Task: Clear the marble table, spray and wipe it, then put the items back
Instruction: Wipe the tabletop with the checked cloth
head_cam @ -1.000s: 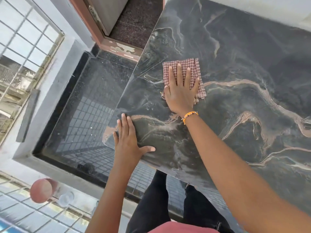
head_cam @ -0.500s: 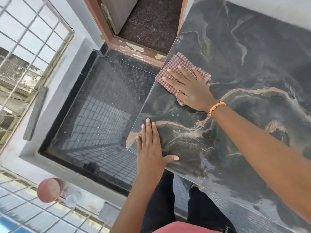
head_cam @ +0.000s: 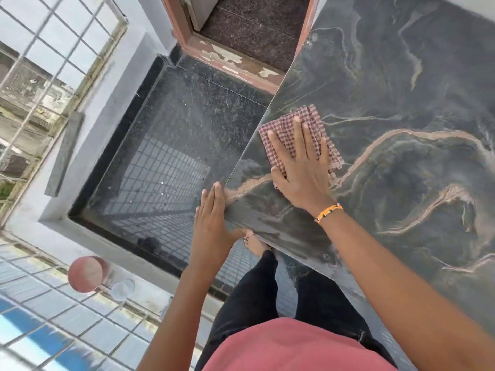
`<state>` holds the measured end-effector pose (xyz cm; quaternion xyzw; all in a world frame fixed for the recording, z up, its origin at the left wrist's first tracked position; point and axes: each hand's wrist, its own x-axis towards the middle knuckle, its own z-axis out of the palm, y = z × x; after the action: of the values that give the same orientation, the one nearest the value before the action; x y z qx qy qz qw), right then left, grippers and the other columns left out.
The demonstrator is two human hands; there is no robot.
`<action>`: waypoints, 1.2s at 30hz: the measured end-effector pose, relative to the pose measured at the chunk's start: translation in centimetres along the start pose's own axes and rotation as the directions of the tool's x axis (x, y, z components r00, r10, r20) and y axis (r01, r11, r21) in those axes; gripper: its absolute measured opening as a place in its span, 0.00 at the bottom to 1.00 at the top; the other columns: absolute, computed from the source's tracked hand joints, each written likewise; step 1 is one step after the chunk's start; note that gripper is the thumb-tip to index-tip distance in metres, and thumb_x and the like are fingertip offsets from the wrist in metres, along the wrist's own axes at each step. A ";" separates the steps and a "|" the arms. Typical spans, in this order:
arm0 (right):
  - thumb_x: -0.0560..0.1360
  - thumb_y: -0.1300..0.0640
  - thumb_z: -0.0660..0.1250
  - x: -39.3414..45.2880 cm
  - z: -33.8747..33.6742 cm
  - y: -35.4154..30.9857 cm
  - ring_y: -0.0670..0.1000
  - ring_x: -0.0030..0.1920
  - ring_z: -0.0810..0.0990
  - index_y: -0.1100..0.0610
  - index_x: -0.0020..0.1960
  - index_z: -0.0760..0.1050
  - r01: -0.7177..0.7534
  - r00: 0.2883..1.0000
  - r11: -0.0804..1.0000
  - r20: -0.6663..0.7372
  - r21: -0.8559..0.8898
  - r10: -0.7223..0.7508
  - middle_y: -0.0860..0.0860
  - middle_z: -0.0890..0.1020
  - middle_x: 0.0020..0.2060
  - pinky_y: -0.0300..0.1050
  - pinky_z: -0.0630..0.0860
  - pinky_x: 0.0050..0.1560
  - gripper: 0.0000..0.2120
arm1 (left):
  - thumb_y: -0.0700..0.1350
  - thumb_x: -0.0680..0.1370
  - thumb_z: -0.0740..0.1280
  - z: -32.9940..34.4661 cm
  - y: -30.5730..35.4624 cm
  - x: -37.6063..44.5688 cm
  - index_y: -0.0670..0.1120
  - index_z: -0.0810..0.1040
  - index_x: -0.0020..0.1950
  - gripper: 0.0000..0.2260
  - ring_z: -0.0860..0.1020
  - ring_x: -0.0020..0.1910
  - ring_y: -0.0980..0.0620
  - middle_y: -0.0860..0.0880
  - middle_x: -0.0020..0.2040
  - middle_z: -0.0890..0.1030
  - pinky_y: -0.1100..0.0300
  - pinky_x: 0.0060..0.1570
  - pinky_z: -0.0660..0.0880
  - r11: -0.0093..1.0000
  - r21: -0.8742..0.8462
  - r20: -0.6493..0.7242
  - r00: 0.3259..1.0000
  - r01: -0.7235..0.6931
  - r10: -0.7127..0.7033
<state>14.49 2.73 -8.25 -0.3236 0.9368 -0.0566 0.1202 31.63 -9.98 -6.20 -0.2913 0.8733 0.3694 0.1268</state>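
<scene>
While my right hand (head_cam: 302, 172) presses flat, fingers spread, on the cloth (head_cam: 288, 127) at the bench (head_cam: 401, 76) left edge, wiping is under way; left hand (head_cam: 211, 223) braces the corner, holding nothing. Next: unwiped marble.

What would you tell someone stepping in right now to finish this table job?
Right hand: flat, fingers spread, pressing the red-and-white checked cloth onto the dark veined marble table near its left edge.
Left hand: open, resting at the table's near corner, holding nothing.
Done: the visible tabletop is cleared; wiping is under way.
Left: finish wiping, then put the items back. No spray bottle is in view.
</scene>
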 end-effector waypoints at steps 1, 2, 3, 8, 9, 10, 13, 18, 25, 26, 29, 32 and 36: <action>0.74 0.43 0.52 2.0 -0.4 0.0 0.60 0.77 0.45 0.42 0.76 0.49 -0.025 1.000 1.000 -0.016 0.004 0.025 0.58 0.46 0.77 0.64 0.43 0.73 0.31 | 0.53 0.66 0.75 0.1 -0.3 0.0 0.49 0.43 0.77 0.51 0.44 0.77 0.51 0.50 0.78 0.51 0.47 0.75 0.49 0.999 -0.033 -0.010 1.000 0.012 -0.012; 0.74 0.43 0.53 3.8 -0.8 -0.1 0.61 0.77 0.45 0.41 0.76 0.50 -0.040 0.999 0.999 -0.027 0.006 0.040 0.59 0.46 0.77 0.64 0.43 0.73 0.31 | 0.53 0.65 0.76 0.2 -0.4 0.0 0.50 0.45 0.77 0.51 0.46 0.77 0.51 0.50 0.77 0.54 0.47 0.75 0.50 0.998 -0.060 -0.024 0.999 0.019 -0.021; 0.74 0.43 0.53 5.4 -1.1 -0.3 0.61 0.77 0.45 0.41 0.75 0.51 -0.040 0.999 0.999 -0.031 0.004 0.040 0.58 0.48 0.77 0.65 0.43 0.73 0.30 | 0.53 0.65 0.76 0.3 -0.6 -0.1 0.50 0.47 0.77 0.51 0.48 0.77 0.50 0.50 0.77 0.57 0.48 0.74 0.52 0.996 -0.083 -0.041 0.999 0.026 -0.030; 0.76 0.46 0.54 6.3 -0.9 -1.0 0.60 0.77 0.46 0.42 0.75 0.52 0.086 0.996 0.996 -0.012 -0.039 -0.086 0.58 0.49 0.77 0.65 0.43 0.73 0.29 | 0.53 0.64 0.77 0.8 -1.2 -0.3 0.54 0.50 0.76 0.49 0.56 0.75 0.48 0.50 0.73 0.65 0.49 0.72 0.55 0.993 -0.108 -0.107 0.992 0.049 -0.060; 0.76 0.46 0.55 5.3 -0.7 -1.6 0.59 0.77 0.46 0.43 0.75 0.53 0.130 0.991 0.990 -0.003 -0.048 -0.130 0.57 0.49 0.78 0.64 0.43 0.73 0.29 | 0.54 0.64 0.77 0.9 -1.3 -0.5 0.54 0.50 0.76 0.49 0.58 0.74 0.47 0.49 0.72 0.67 0.49 0.72 0.56 0.994 -0.097 -0.117 0.991 0.048 -0.059; 0.75 0.46 0.55 4.2 -0.4 -2.3 0.59 0.77 0.46 0.43 0.75 0.53 0.173 0.985 0.984 0.008 -0.049 -0.173 0.57 0.49 0.78 0.64 0.43 0.73 0.29 | 0.54 0.64 0.76 1.0 -1.3 -0.6 0.54 0.50 0.77 0.49 0.61 0.73 0.47 0.49 0.70 0.69 0.48 0.73 0.58 0.995 -0.089 -0.124 0.990 0.050 -0.061; 0.75 0.45 0.54 0.2 0.6 -4.9 0.59 0.77 0.48 0.44 0.76 0.53 0.311 0.950 0.949 0.041 -0.041 -0.310 0.57 0.51 0.77 0.65 0.45 0.73 0.30 | 0.55 0.65 0.76 1.6 -1.4 -1.1 0.51 0.50 0.77 0.49 0.66 0.67 0.48 0.49 0.66 0.71 0.50 0.68 0.65 0.990 -0.110 -0.167 0.980 0.087 -0.105; 0.74 0.46 0.53 -5.4 2.4 -7.3 0.57 0.77 0.47 0.43 0.76 0.51 0.478 0.876 0.878 0.076 0.001 -0.477 0.54 0.50 0.78 0.63 0.42 0.74 0.30 | 0.43 0.67 0.76 2.4 -1.9 -2.0 0.44 0.67 0.69 0.33 0.70 0.64 0.47 0.47 0.62 0.74 0.52 0.63 0.69 0.983 -0.176 -0.196 0.978 0.042 -0.077; 0.73 0.44 0.50 -10.8 2.3 -1.4 0.53 0.77 0.44 0.39 0.76 0.46 0.376 0.925 0.926 0.086 -0.043 -0.371 0.50 0.46 0.78 0.61 0.42 0.75 0.32 | 0.35 0.72 0.70 2.6 -1.9 -3.1 0.48 0.51 0.77 0.40 0.65 0.70 0.49 0.46 0.71 0.66 0.58 0.66 0.65 0.978 -0.206 -0.166 0.985 0.020 -0.055; 0.73 0.45 0.50 -11.9 2.3 -0.2 0.52 0.77 0.43 0.39 0.76 0.45 0.327 0.943 0.944 0.076 -0.042 -0.324 0.49 0.46 0.78 0.61 0.42 0.75 0.32 | 0.35 0.73 0.69 2.7 -1.7 -3.2 0.49 0.49 0.77 0.40 0.64 0.71 0.48 0.45 0.73 0.64 0.56 0.67 0.64 0.974 -0.224 -0.164 0.984 0.026 -0.064; 0.73 0.48 0.53 -14.9 2.2 3.4 0.53 0.77 0.46 0.39 0.76 0.47 0.161 0.987 0.986 0.030 -0.045 -0.159 0.50 0.49 0.78 0.59 0.44 0.75 0.32 | 0.34 0.74 0.67 3.0 -1.5 -3.3 0.50 0.46 0.77 0.40 0.60 0.74 0.47 0.45 0.75 0.61 0.47 0.71 0.63 0.958 -0.281 -0.141 0.985 0.058 -0.101; 0.74 0.48 0.51 -18.0 2.3 4.1 0.55 0.77 0.48 0.41 0.76 0.49 -0.133 0.991 0.991 -0.029 0.031 0.134 0.51 0.50 0.78 0.62 0.46 0.74 0.31 | 0.32 0.75 0.65 3.4 -1.6 -3.5 0.49 0.45 0.77 0.39 0.61 0.74 0.48 0.46 0.75 0.61 0.46 0.70 0.64 0.943 -0.331 -0.133 0.987 0.037 -0.086; 0.74 0.49 0.51 -18.8 3.5 -1.1 0.61 0.77 0.48 0.47 0.77 0.50 -0.462 0.881 0.881 -0.067 0.101 0.469 0.58 0.50 0.77 0.68 0.47 0.71 0.31 | 0.27 0.74 0.57 3.3 -2.1 -3.8 0.52 0.49 0.77 0.38 0.64 0.72 0.52 0.51 0.76 0.60 0.60 0.64 0.69 0.908 -0.418 -0.122 0.989 0.027 -0.085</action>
<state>30.39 13.43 -7.86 -0.0811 0.9884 -0.0790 0.1013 35.90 -7.18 -8.03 -0.3613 0.7727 0.5218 0.0122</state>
